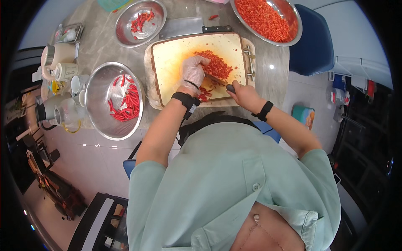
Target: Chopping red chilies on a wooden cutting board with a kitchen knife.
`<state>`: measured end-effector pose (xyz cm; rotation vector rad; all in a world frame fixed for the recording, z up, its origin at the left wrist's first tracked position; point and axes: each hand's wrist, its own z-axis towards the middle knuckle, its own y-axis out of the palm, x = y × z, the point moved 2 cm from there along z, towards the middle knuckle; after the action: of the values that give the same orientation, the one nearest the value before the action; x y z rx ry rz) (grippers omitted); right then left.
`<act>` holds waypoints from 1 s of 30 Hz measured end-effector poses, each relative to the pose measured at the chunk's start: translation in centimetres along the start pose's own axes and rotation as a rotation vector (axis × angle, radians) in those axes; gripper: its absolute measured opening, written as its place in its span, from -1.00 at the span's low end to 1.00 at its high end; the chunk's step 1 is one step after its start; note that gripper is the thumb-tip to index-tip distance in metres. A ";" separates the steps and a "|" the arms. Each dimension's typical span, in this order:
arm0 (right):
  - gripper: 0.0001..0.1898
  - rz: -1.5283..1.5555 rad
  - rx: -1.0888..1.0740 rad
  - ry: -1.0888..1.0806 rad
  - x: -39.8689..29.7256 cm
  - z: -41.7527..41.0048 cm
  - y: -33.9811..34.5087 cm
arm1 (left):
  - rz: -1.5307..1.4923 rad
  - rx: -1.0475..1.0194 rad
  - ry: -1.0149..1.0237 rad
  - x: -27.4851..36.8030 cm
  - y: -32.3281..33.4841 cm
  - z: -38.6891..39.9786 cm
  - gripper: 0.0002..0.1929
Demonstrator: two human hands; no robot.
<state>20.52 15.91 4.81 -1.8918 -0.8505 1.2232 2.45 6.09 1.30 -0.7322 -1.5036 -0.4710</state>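
Observation:
My left hand [194, 72], in a clear plastic glove with a dark band at the wrist, rests with curled fingers on the cutting board [169, 56]. Bare and closed around the dark handle of a knife [230, 88] is my right hand [246, 96]. The knife's blade points left towards the gloved fingers. Chopped red chilies [216, 66] lie in a heap above the blade, and larger red pieces [204, 94] lie below it. Whether the gloved fingers grip any chili is hidden.
A perforated metal bowl [91, 103] of whole red chilies stands left. Beyond the board are a cleaver [185, 27] and a smaller steel bowl [121, 31]. A bowl [296, 34] of chopped chili stands upper right. Jugs and cups [67, 71] crowd the table's left edge.

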 end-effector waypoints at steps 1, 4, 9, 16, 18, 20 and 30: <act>-0.65 0.014 0.069 -0.059 0.3 -0.2 0.3 | 0.000 -0.001 0.000 0.2 0.0 0.0 -0.66; -0.66 -0.026 0.000 -0.028 0.8 0.6 -0.7 | -0.089 -0.033 -0.127 0.0 -0.5 0.0 -0.67; -0.66 0.010 0.001 -0.034 -1.3 0.0 -2.4 | -0.189 -0.070 -0.074 -1.2 -1.1 0.5 -0.67; -0.66 -0.014 0.071 -0.030 -0.3 -0.3 0.4 | -0.053 -0.152 -0.109 -0.5 -1.1 -0.5 -0.67; -0.65 0.021 0.034 -0.037 -0.2 0.1 -1.2 | -0.164 -0.069 -0.104 -0.1 -1.1 -0.4 -0.72; -0.67 0.051 0.021 -0.019 -1.3 0.2 -2.1 | -0.124 -0.031 -0.074 0.1 -1.2 -0.4 -0.72; -0.65 0.070 0.057 -0.041 -0.4 -0.2 -0.7 | -0.103 -0.041 -0.011 -0.5 -0.9 -0.5 -0.70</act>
<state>20.43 15.88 5.63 -1.8703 -0.7689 1.3183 2.20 5.00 0.95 -0.6922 -1.5516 -0.5776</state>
